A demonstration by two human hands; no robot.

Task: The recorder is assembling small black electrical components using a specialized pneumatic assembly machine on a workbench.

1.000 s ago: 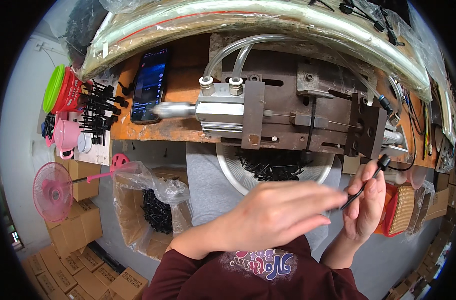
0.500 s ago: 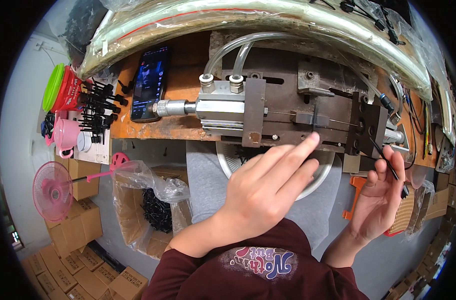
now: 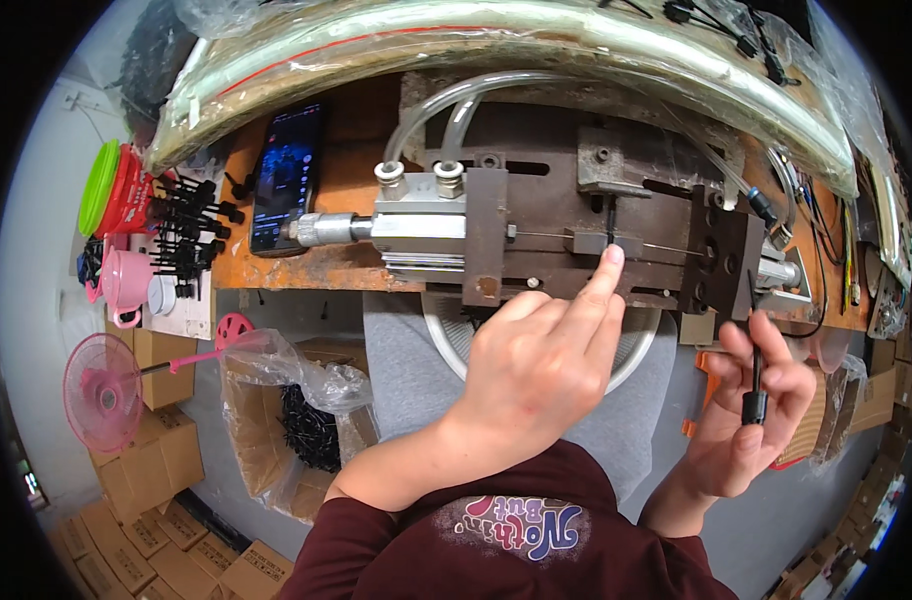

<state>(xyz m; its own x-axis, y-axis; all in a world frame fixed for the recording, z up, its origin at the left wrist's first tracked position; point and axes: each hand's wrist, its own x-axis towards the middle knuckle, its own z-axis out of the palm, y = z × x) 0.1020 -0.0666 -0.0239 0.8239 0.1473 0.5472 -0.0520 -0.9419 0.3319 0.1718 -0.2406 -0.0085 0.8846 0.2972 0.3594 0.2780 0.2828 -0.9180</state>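
Observation:
My left hand (image 3: pixel 536 370) reaches over a dark steel jig (image 3: pixel 546 215), index finger stretched out and the other fingers partly bent. Its fingertip touches the near end of a thin black rod-shaped part (image 3: pixel 611 218) that lies across a small grey block (image 3: pixel 583 242). Thin metal rods run into this block from both sides. At the right, my right hand (image 3: pixel 711 455) holds a slim black plastic stem with a thick round end (image 3: pixel 755 407) between thumb and fingers, thick end down. That stem stands apart from the jig.
Left on the jig sits a silver air cylinder (image 3: pixel 421 235) with clear hoses. Beside it lie a phone (image 3: pixel 286 180) and several black parts (image 3: pixel 186 235). A white basket (image 3: pixel 446 345) is under the bench edge, a lined carton (image 3: pixel 251 420) and pink fan (image 3: pixel 103 392) farther left.
The black stem in my right hand has swung from slanted to nearly upright, and that hand has turned. My left index finger stays at the part in the jig. The whole view has shifted slightly.

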